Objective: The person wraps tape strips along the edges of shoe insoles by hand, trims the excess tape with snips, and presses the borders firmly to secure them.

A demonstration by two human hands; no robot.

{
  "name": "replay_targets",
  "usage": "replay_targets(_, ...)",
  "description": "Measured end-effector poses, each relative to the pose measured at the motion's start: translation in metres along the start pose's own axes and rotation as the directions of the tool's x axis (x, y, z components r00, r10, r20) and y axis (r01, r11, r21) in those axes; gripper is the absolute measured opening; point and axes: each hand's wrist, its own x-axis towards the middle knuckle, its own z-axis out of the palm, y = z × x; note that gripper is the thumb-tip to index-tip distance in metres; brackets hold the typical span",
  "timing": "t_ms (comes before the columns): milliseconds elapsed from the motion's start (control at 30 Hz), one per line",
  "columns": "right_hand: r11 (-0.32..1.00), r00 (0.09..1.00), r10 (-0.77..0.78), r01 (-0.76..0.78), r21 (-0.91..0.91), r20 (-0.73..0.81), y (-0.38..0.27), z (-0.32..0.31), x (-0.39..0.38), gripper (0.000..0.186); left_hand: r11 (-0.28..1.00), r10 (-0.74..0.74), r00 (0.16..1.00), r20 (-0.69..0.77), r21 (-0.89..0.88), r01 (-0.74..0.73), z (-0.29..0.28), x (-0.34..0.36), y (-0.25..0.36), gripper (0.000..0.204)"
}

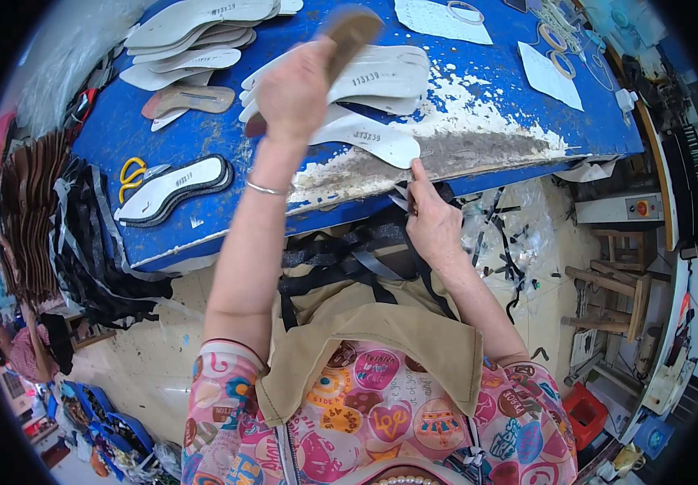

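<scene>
Raised over the blue table, my left hand (291, 93) is closed on a brown insole (355, 36), both blurred by motion. Below it lies a pile of white insoles (389, 77). One white insole (369, 139) reaches to the table's worn front edge. At its tip is my right hand (432, 214), its index finger touching or almost touching it. The other fingers are curled, with something narrow and greyish (400, 199) beside them; whether they grip it is unclear. Black strips (349, 250) lie across my tan apron (373, 331).
More white insoles (195, 36) are stacked at the far left of the blue table (284, 222). Yellow-handled scissors (131, 174) lie beside a black-edged insole stack (175, 190). Rolls of tape (562, 65) and papers sit far right. Dark strips (94, 234) hang off the left edge.
</scene>
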Motion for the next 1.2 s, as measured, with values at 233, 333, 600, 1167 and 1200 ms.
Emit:
replay_targets(233, 0.942, 0.99, 0.142, -0.141, 0.305, 0.019, 0.001, -0.012, 0.013, 0.019, 0.93, 0.188, 0.976, -0.109, -0.299, -0.212, -0.071, -0.021, 0.013, 0.013)
replay_targets(333, 0.645, 0.941, 0.296, -0.324, 0.692, 0.164, -0.002, -0.043, 0.025, 0.012, 0.943, 0.332, 0.911, 0.246, -0.096, -0.318, -0.085, -0.071, 0.001, 0.03)
replay_targets(600, 0.588, 0.973, 0.021, 0.173, 0.79, -0.229, -0.038, -0.158, 0.041, 0.013, 0.97, -0.122, 0.932, 0.34, 0.241, 0.039, -0.129, -0.113, -0.032, 0.038)
replay_targets(1167, 0.84, 0.786, -0.362, 0.041, 0.541, 0.502, -0.177, -0.021, 0.109, 0.017, 0.164, -0.738, 0.588, 0.331, -0.757, 0.632, -0.133, -0.144, -0.066, 0.035)
replay_targets(1200, 0.857, 0.769, -0.347, 0.028, 0.514, 0.537, -0.183, -0.014, 0.111, 0.017, 0.166, -0.709, 0.602, 0.366, -0.744, 0.648, -0.136, -0.146, -0.067, 0.044)
